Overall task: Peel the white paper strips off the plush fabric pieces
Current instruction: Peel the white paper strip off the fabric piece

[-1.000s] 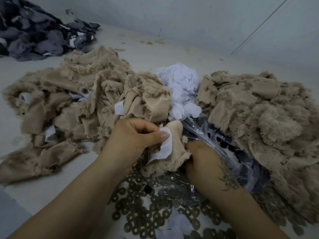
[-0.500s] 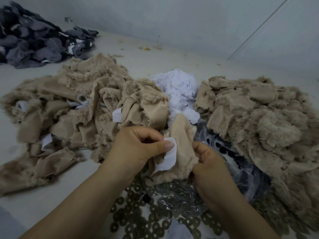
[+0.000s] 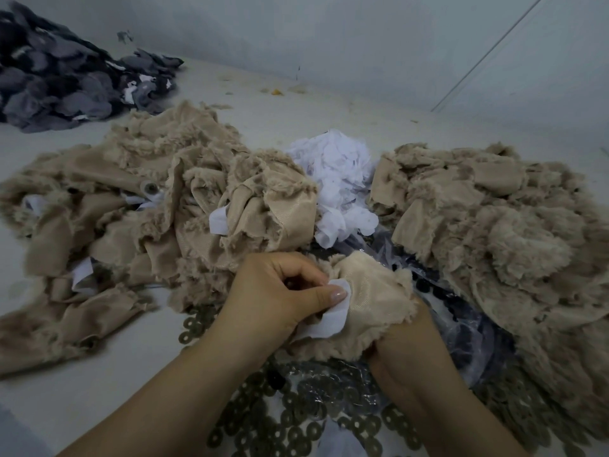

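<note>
Nearest to me I see a scatter of dark ring-shaped discs (image 3: 296, 433) on the pale table (image 3: 99, 384), partly under crinkled clear plastic (image 3: 461, 328) that also covers dark buttons further right.

Just beyond them my two hands work on one beige plush piece (image 3: 372, 301), held above the discs at centre. My left hand (image 3: 276, 298) has its fingers curled, thumb pressed against the forefinger, pinching the upper end of a white paper strip (image 3: 329, 319); the strip's lower part curls away from the smooth backing of the piece while its top lies against the fabric. My right hand (image 3: 408, 354) grips the near right edge of the same piece from below, fingers tucked under the fur fringe, so I cannot see how they lie.

Further out, to the left, a heap of beige plush pieces (image 3: 158, 206) spreads wide, with several white strips showing among the folds. To the right lies a second beige heap (image 3: 494, 225), fur side mostly up. Between the two heaps sits a mound of crumpled white paper (image 3: 339, 183).

Far left, against the wall (image 3: 329, 37), is a pile of dark grey fabric pieces (image 3: 66, 84). Small yellowish scraps (image 3: 276, 91) lie on the table at the far centre.
</note>
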Tool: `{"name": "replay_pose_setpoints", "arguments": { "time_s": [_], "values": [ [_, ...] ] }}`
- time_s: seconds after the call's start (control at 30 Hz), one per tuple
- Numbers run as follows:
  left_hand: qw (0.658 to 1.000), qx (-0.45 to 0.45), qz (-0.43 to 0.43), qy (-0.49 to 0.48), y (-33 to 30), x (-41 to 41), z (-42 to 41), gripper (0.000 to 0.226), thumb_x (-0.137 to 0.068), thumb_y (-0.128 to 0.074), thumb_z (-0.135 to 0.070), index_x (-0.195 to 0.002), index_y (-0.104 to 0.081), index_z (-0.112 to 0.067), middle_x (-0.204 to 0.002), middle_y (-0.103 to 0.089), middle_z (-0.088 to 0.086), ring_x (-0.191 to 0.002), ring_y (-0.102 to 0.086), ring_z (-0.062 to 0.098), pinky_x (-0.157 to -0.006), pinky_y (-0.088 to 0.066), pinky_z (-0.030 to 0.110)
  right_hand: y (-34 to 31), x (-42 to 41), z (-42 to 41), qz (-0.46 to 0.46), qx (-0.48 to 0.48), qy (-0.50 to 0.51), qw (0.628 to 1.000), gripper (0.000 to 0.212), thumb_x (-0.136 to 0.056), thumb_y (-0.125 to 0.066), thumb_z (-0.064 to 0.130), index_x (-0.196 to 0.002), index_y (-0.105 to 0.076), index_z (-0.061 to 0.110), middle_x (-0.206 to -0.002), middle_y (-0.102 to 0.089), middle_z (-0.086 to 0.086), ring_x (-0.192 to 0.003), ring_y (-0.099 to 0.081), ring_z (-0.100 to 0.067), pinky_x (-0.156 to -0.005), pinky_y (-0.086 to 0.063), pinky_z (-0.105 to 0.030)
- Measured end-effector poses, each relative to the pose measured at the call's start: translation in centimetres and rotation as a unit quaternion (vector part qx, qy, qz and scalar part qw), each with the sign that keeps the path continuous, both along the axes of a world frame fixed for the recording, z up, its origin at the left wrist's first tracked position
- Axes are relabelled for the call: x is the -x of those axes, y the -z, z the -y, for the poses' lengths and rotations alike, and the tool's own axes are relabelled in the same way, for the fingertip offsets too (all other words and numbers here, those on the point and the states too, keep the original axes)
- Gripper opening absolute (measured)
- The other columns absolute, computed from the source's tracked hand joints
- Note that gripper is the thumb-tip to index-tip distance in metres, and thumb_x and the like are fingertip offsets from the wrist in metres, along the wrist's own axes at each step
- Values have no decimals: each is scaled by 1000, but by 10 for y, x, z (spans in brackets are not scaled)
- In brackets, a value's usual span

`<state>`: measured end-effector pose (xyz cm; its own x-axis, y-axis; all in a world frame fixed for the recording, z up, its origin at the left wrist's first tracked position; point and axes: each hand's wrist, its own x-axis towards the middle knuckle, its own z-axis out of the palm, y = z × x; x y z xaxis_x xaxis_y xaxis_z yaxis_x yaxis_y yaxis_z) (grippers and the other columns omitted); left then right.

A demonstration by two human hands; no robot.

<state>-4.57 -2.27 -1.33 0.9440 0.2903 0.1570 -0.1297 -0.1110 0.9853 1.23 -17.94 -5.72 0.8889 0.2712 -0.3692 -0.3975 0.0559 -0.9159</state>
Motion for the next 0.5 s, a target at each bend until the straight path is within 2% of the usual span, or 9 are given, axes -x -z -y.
{"name": "replay_pose_setpoints", "arguments": {
  "time_s": [0.03,0.1,0.17,0.2,0.27,0.3,0.33,0.4,0.5],
  "values": [
    [1000,-3,-1,-2,-1,0,1,21,-62,-82,-27,-66,-74,-8,-68,-70,10,-57,-64,25,-59,-57,41,4,2,2,3,-10,-16,1000,30,-98,-36,-18,-121,-55,-15,-100,-66,-18,-86,-67,-32,-59,-47,-8],
    [1000,-15,-4,-3,-2,-1,2,19,-63,-83,-24,-66,-74,-8,-68,-70,10,-60,-64,26,-60,-56,42,10,6,1,1,-54,-19,998,29,-101,-32,-11,-118,-50,-26,-91,-62,-21,-82,-65,-31,-47,-42,-5],
    [1000,-28,-4,-1,-2,-2,3,12,-67,-85,-14,-65,-74,-8,-68,-70,7,-61,-65,25,-60,-57,38,11,4,0,-44,-56,-2,997,30,-100,-25,-19,-119,-44,-32,-96,-61,-23,-112,-61,-43,-52,-41,-3],
    [999,-32,-4,-1,-2,-2,2,11,-69,-85,-11,-65,-74,-8,-68,-70,7,-62,-65,27,-60,-57,37,10,3,1,-59,-54,21,997,30,-97,-24,-24,-117,-46,-31,-89,-61,-17,-114,-61,-43,-59,-44,-6],
    [999,-31,-3,-4,-1,-2,2,10,-70,-84,-9,-67,-75,-6,-69,-71,10,-67,-66,33,-62,-58,41,5,2,1,-54,-51,33,997,40,-94,-32,-26,-109,-59,-1,-77,-65,-8,-76,-73,-21,-55,-51,-17],
    [999,-32,-2,-7,-2,-1,2,10,-70,-84,-9,-68,-75,-5,-70,-71,10,-68,-66,34,-62,-58,42,3,3,3,-43,-57,31,997,39,-95,-36,-22,-110,-60,5,-80,-67,-11,-63,-69,-17,-49,-51,-18],
    [999,-37,0,-9,-2,-1,3,10,-70,-84,-9,-68,-75,-5,-69,-71,9,-68,-66,32,-62,-58,40,3,3,2,-39,-60,31,997,32,-98,-37,-16,-115,-58,-1,-86,-67,-18,-62,-68,-19,-48,-50,-17],
    [998,-61,9,-10,-2,-2,4,11,-69,-85,-7,-66,-75,-7,-68,-70,4,-65,-66,25,-59,-58,30,2,4,-6,-46,-59,36,997,28,-99,-37,-12,-121,-55,-8,-94,-65,-25,-76,-71,-24,-52,-51,-16],
    [996,-87,15,-7,-4,-2,5,17,-68,-86,-5,-61,-73,-13,-65,-69,-1,-59,-64,14,-56,-52,20,6,4,-8,-36,-55,59,996,26,-101,-36,-10,-112,-60,-8,-71,-57,-13,-59,-65,-18,-42,-44,-9]
  ]
}}
